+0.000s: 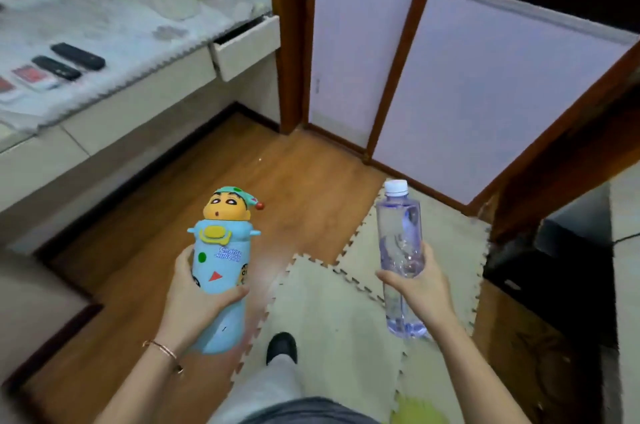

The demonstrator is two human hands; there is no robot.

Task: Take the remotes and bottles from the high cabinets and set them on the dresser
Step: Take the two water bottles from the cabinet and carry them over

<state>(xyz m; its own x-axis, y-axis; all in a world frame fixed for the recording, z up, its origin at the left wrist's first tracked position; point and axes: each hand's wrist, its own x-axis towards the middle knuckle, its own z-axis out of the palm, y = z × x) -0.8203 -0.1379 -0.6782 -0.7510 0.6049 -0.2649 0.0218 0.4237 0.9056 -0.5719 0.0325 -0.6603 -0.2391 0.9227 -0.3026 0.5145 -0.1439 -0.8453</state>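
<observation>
My left hand [197, 299] grips a light blue cartoon bottle [221, 260] with a yellow character head as its lid, held upright above the wooden floor. My right hand [420, 285] grips a clear plastic water bottle [400, 236] with a white cap, also upright. The dresser [145, 42], covered with a white fringed cloth, stands at the upper left. Two black remotes [78, 56] [55, 67] lie side by side on it near the left edge.
A dresser drawer [247, 47] stands pulled out at its right end. Red and white packets [33, 77] lie beside the remotes. Beige foam puzzle mats [346, 302] cover the floor ahead. Wood-framed sliding doors [415, 59] stand behind them. A dark box [543, 271] sits at right.
</observation>
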